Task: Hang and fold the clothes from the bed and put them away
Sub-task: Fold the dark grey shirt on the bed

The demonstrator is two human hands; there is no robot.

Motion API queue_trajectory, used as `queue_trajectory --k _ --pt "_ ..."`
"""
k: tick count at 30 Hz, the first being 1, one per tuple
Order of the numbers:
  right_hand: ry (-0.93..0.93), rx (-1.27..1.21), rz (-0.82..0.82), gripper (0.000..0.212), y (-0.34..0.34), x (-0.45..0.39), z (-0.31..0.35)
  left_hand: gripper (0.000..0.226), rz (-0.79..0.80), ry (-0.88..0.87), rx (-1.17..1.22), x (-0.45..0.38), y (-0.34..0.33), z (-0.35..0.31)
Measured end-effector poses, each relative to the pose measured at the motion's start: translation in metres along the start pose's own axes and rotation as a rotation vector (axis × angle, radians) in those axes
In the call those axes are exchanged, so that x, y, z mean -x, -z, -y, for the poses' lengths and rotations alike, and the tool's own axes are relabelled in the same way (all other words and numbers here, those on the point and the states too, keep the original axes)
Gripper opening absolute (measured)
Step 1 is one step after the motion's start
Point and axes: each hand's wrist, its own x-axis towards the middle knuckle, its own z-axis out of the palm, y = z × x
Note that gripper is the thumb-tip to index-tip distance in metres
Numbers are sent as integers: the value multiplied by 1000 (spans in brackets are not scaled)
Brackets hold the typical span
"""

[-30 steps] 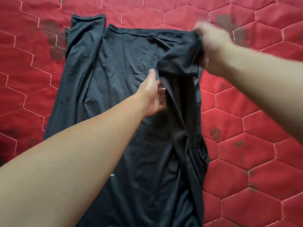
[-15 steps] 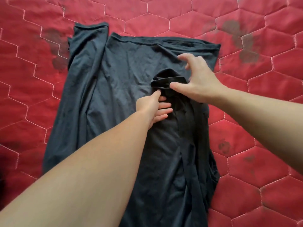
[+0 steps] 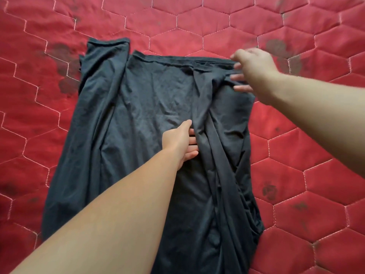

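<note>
A dark grey garment (image 3: 150, 107) lies spread flat on the red quilted bed (image 3: 296, 155), its right side folded inward in loose ridges. My left hand (image 3: 180, 140) lies in the garment's middle, and its fingers slip under the edge of the folded flap. My right hand (image 3: 250, 69) is at the garment's top right corner, fingers spread and fairly straight, touching the cloth there; it is slightly blurred. The left sleeve (image 3: 104, 62) lies folded along the garment's left side.
The red bedcover has hexagon stitching and several dark stains (image 3: 65, 62) near the garment's upper left and upper right. Bare cover surrounds the garment on all sides.
My right hand moved from the folded sleeve at the garment's centre up to the top right corner, and the flap now lies flatter. My left hand stayed in the middle.
</note>
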Motion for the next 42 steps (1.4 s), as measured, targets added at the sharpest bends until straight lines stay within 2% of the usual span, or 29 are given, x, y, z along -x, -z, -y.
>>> queue_trajectory --k 2,3,4,7,9,11,13,16,18,19,20,22,23,24,25,27,28,29,30,32,34,35,38,39,42 --pt "29 322 -203 16 17 0 -27 35 -1 -4 2 0 0 0" --pt "-2 466 -225 22 25 4 -39 38 -2 -7 -1 1 0 0" --pt "-64 507 -183 26 29 6 -49 40 -5 -9 -2 1 0 0" --pt "-281 266 101 26 27 18 -63 45 -18 -17 -5 1 -2 0" --pt "-289 182 215 16 21 22 -60 45 -21 -19 -10 1 -3 0" --pt "-264 157 234 19 19 21 -59 45 -21 -19 -18 3 -2 0" --pt "-247 126 113 23 28 15 -62 46 -19 -14 -22 3 -2 -1" --pt "-245 91 -221 21 53 7 -67 47 -28 -9 -25 4 -3 -3" --pt "-185 162 -395 19 65 2 -69 48 -37 -2 -27 4 -3 -4" --pt "-153 201 -398 22 66 -1 -69 49 -41 1 -29 3 -3 -4" --pt "-134 247 -317 27 63 -1 -67 49 -44 2 -32 3 -3 -4" --pt "-120 402 -57 34 50 0 -67 50 -46 7 -35 2 -3 -5" --pt "-93 472 11 34 43 0 -67 50 -44 10 -36 2 -3 -5" --pt "-45 545 -7 30 37 -2 -67 50 -40 14 -37 2 -3 -6" --pt "4 617 -91 26 35 -6 -69 50 -33 16 -38 2 -3 -6" --pt "61 629 -341 21 33 -6 -66 49 -17 17 -36 2 -2 -6" --pt "95 590 -410 25 30 -3 -64 49 -12 16 -33 2 -2 -6" --pt "143 570 -409 32 24 -1 -62 49 -10 17 -31 2 -3 -7" --pt "178 593 -345 41 14 2 -59 49 -10 21 -32 2 -3 -7" --pt "181 580 -111 58 -14 10 -46 49 -13 25 -30 1 -3 -7" --pt "107 469 53 54 -39 15 -39 50 -14 24 -25 1 -2 -7" --pt "125 427 28 47 -47 14 -38 50 -11 22 -26 0 -2 -6" --pt "285 421 -303 30 -43 6 -25 50 1 18 -27 1 -1 -6" --pt "330 397 -368 24 -37 4 -20 50 0 16 -26 1 -1 -6" --pt "407 373 -464 14 -12 0 -2 51 7 20 -27 1 -1 -6"
